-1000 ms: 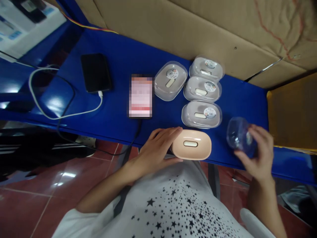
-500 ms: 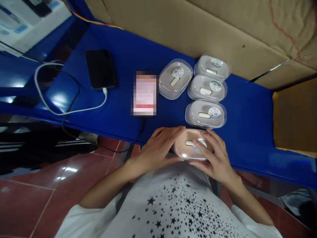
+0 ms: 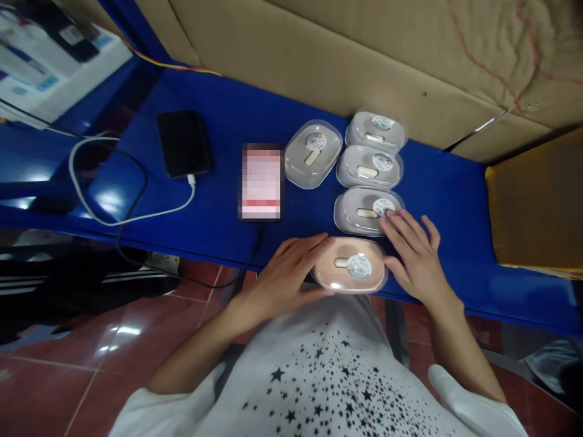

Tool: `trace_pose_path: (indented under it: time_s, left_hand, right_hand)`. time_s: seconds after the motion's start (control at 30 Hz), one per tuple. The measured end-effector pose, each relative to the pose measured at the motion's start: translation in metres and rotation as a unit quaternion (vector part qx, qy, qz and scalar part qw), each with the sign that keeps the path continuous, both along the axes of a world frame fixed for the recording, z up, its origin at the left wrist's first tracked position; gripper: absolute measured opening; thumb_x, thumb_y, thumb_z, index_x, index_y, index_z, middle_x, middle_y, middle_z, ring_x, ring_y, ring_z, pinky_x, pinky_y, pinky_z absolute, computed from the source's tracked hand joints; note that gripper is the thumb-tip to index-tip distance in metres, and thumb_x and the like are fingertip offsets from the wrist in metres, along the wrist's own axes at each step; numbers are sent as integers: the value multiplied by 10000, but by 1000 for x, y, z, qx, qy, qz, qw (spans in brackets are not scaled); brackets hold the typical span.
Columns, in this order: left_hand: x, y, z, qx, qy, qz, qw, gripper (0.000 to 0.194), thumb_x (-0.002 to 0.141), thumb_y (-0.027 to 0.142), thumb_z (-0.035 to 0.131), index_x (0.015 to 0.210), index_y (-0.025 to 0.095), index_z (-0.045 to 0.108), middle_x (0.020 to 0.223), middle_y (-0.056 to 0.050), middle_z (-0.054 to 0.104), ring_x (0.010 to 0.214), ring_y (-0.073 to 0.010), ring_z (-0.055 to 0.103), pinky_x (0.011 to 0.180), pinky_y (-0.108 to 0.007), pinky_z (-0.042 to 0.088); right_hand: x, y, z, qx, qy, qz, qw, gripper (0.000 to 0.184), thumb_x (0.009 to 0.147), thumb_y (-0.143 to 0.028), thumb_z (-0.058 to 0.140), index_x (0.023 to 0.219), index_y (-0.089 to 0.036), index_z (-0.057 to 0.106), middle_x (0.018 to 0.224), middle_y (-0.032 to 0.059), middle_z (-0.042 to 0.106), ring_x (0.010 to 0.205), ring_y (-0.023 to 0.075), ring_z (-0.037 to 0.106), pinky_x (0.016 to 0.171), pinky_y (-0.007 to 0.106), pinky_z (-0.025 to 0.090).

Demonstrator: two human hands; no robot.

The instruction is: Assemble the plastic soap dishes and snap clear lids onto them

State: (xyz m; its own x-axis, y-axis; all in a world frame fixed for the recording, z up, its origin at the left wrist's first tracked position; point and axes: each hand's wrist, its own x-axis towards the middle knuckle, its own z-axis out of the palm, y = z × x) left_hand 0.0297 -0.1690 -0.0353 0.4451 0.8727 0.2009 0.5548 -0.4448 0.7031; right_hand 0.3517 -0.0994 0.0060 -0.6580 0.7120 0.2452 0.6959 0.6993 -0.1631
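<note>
**One peach box out front, four grey boxes behind it**

At the near edge of the blue table, the person has the peach box between both hands. It lies flat under a clear cover, with a round sticker on top. The left hand is open, its fingertips against the box's left end. The right hand is open too, fingers spread, its lower edge beside the box's right end and its fingertips on the nearest grey box. Neither hand is clenched or lifting anything.

So far, one box sits apart at the front. The other four, each in a clear cover with a sticker, stand grouped just behind it: three in a column, one angled to their left. Farther left lie a blurred-out rectangle and a black phone on a white cable.
</note>
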Motion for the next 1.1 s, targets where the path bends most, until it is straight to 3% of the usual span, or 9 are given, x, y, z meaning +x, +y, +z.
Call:
trace_pose_path:
  time_s: [0.17, 0.3, 0.37, 0.47, 0.57, 0.63, 0.8, 1.0, 1.1]
  left_hand:
    - [-1, 0, 3, -32, 2, 8, 999, 1035, 1015, 596, 752, 1766, 426, 61, 1747, -128, 438, 1549, -396, 504, 1257, -628, 444]
    - [5, 3, 8, -36, 22, 39, 998, 1001, 1004, 542, 781, 1762, 402, 143, 1777, -130, 374, 1582, -410, 446, 1281, -616, 421]
    - [9, 5, 9, -25, 31, 44, 998, 991, 1008, 512, 779, 1762, 385, 150, 1771, -139, 372, 1585, -410, 437, 1282, -619, 418]
    - [12, 6, 7, -9, 42, 49, 998, 1001, 1002, 518, 785, 1761, 370, 149, 1739, -153, 413, 1572, -408, 448, 1269, -620, 435]
    - [11, 4, 3, -7, 45, 55, 997, 1012, 994, 577, 780, 1758, 381, 147, 1707, -153, 454, 1550, -406, 471, 1253, -624, 454]
    - [10, 2, 2, -14, 43, 58, 997, 1002, 998, 602, 765, 1757, 398, 143, 1692, -146, 473, 1532, -406, 486, 1239, -628, 468]
    - [12, 8, 5, -14, 60, 63, 996, 966, 1012, 601, 737, 1761, 370, 173, 1658, -153, 488, 1498, -408, 503, 1223, -606, 467]
    - [45, 59, 22, 46, 175, 89, 980, 916, 1046, 576, 675, 1750, 183, 242, 1569, -238, 523, 1313, -430, 620, 1093, -570, 517]
    - [54, 87, 38, 70, 217, 111, 967, 944, 1070, 547, 643, 1767, 127, 165, 1624, -283, 481, 1366, -462, 598, 1119, -568, 494]
  right_hand:
    - [53, -6, -10, 34, -12, -79, 996, 711, 1096, -420, 622, 1742, -329, 340, 1680, 136, 548, 1577, 365, 492, 1285, 592, 352]
    - [89, 1, -2, 82, -24, -178, 980, 655, 1108, -443, 583, 1720, -300, 399, 1712, 169, 500, 1612, 385, 441, 1300, 631, 304]
    - [83, 20, 9, 92, -22, -179, 979, 637, 1124, -449, 541, 1720, -274, 399, 1730, 179, 471, 1642, 378, 389, 1319, 629, 266]
    - [44, 57, 21, 31, -16, -80, 996, 601, 1150, -416, 456, 1722, -246, 380, 1748, 165, 448, 1657, 334, 368, 1336, 579, 274]
    - [2, 88, 19, -10, -24, 7, 1000, 634, 1150, -453, 421, 1743, -255, 320, 1768, 151, 418, 1655, 347, 370, 1336, 628, 263]
    - [-10, 98, 12, -10, -32, 23, 999, 666, 1139, -491, 442, 1745, -249, 308, 1765, 160, 421, 1635, 364, 401, 1330, 660, 253]
    - [15, 92, 4, 33, -20, -54, 998, 608, 1125, -499, 492, 1678, -250, 452, 1657, 164, 560, 1520, 389, 528, 1273, 673, 327]
    - [47, 97, 6, 91, -34, -204, 974, 673, 1117, -598, 460, 1606, -143, 546, 1599, 257, 589, 1455, 483, 559, 1179, 750, 384]
    - [46, 99, 6, 79, 0, -167, 983, 670, 1119, -580, 467, 1648, -170, 494, 1640, 254, 548, 1501, 472, 526, 1194, 735, 386]
